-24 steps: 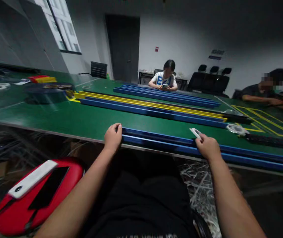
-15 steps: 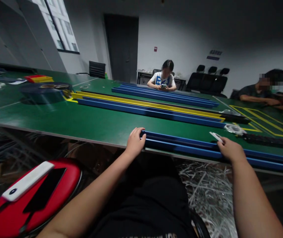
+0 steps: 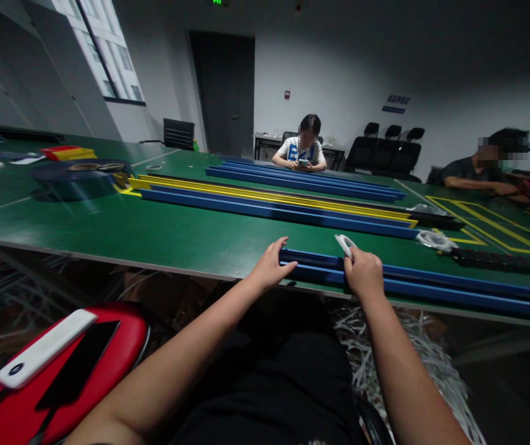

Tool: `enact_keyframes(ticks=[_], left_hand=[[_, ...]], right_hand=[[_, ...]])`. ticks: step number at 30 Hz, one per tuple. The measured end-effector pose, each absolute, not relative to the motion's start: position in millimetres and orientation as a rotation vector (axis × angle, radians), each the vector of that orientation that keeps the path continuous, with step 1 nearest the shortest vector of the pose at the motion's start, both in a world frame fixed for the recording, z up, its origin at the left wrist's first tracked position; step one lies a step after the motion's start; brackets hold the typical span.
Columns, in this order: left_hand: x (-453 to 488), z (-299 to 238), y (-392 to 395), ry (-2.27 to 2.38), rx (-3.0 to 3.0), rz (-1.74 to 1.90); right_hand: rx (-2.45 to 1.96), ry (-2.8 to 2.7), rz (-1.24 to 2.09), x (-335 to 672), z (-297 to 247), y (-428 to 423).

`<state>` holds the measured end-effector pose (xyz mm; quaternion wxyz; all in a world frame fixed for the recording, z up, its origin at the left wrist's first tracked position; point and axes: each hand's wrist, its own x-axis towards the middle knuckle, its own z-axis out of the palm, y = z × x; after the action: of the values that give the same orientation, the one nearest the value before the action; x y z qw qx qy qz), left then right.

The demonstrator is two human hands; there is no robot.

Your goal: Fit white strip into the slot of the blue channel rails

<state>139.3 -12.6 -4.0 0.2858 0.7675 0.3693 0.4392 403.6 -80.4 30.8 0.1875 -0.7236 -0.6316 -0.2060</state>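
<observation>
A long blue channel strip (image 3: 431, 287) with a dark inner groove lies along the near edge of the green table. At its left end is my left hand (image 3: 271, 267), thumb and fingers spread apart around the end; whether they touch it is hard to tell. My right hand (image 3: 365, 275) rests over the strip a short way to the right, closed on a small white looped object (image 3: 346, 245). That object sticks up past the fingers, and its lower part is hidden in the hand.
Beyond lie a yellow strip (image 3: 269, 196), another blue strip (image 3: 227, 205) and several blue strips (image 3: 302, 179). A dark wide roll (image 3: 76, 184) sits left. Clear-wrapped material (image 3: 434, 240) lies right. Two people sit across the table. A red stool (image 3: 120, 334) holds a white device and phone.
My right hand has slid left along the strip with the white object, coming close to my left hand. My left hand's thumb and fingers have spread apart at the strip's end.
</observation>
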Motion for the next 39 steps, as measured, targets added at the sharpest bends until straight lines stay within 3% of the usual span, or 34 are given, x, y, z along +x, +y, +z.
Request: enact_keyframes(ticks=[9,22,26,33,39], left_hand=[[104.5,5.0,16.0,0.778,1.814,1.12],[105.3,7.3,3.4,0.739,1.986,1.274],[103.8,3.3,6.2,0.933,1.925,1.229],[104.9,-4.8,17.5,1.04,1.723,1.149],[101.1,-9.5,24.9,1.079,1.734,1.116]], right_hand=[[-1.598,-2.4,-0.606,345.1,59.8,-78.3],[-1.577,-2.471,-0.565,319.4,67.5,-72.8],[-1.658,-2.424,-0.362,323.5,76.3,-70.0],[-1.889,-2.155,0.355,371.4,104.7,-41.1],[-2.155,-2.376,0.334,392.4,107.2,-24.8]])
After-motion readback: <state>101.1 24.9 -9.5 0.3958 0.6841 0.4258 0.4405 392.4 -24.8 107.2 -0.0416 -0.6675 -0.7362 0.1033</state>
